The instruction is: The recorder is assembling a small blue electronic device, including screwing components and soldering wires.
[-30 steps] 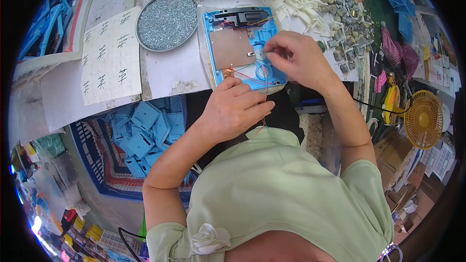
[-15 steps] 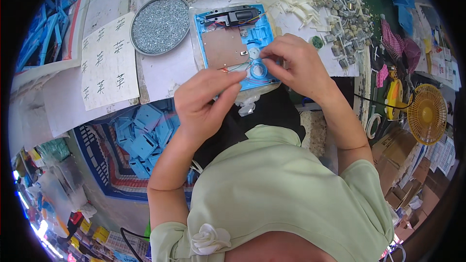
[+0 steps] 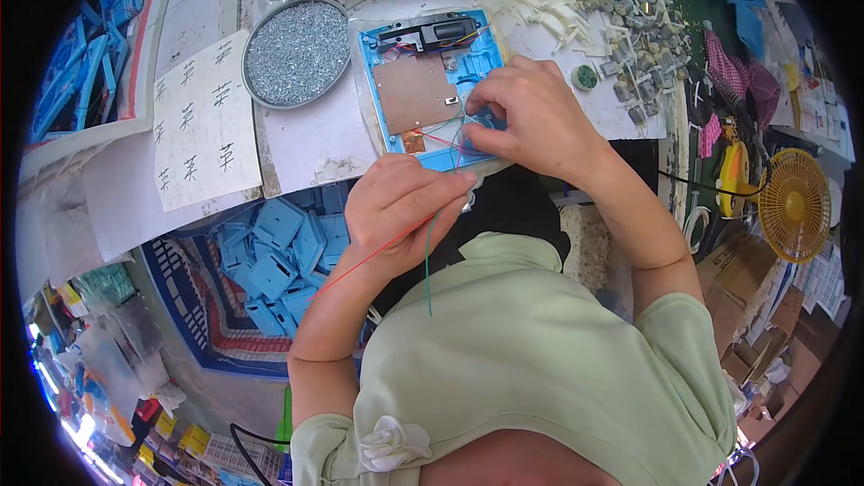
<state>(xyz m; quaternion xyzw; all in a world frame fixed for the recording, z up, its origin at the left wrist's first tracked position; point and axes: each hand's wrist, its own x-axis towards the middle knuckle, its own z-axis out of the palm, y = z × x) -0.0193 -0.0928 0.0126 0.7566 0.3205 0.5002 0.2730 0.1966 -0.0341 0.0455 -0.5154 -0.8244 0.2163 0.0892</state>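
Observation:
A light blue plastic casing (image 3: pixel 437 161) lies on the table in front of me. It holds a brown circuit board (image 3: pixel 414 93), a black module (image 3: pixel 441 32) along its far side, and a small copper-coloured piece near the board's lower corner. At the casing's near edge my left hand (image 3: pixel 402 213) is closed, pinching thin wires. A red wire (image 3: pixel 371 255) trails from it across my wrist, and a green wire (image 3: pixel 428 272) hangs down. My right hand (image 3: pixel 533 115) bends over the casing's right part, thumb and fingertips pinched at the wires; exactly what they grip is hidden.
A round tray of small screws (image 3: pixel 297 52) stands left of the casing, beside a handwritten sheet (image 3: pixel 205 121). White plastic parts (image 3: pixel 540 11) and small motors (image 3: pixel 637 63) are heaped at the right. Below the table is a crate (image 3: pixel 184 306) of blue casings (image 3: pixel 279 221). A yellow fan (image 3: pixel 795 205) stands right.
My left hand has drawn back toward me, off the casing, bringing the red and green wires out over its near edge. My right hand has shifted slightly left and down.

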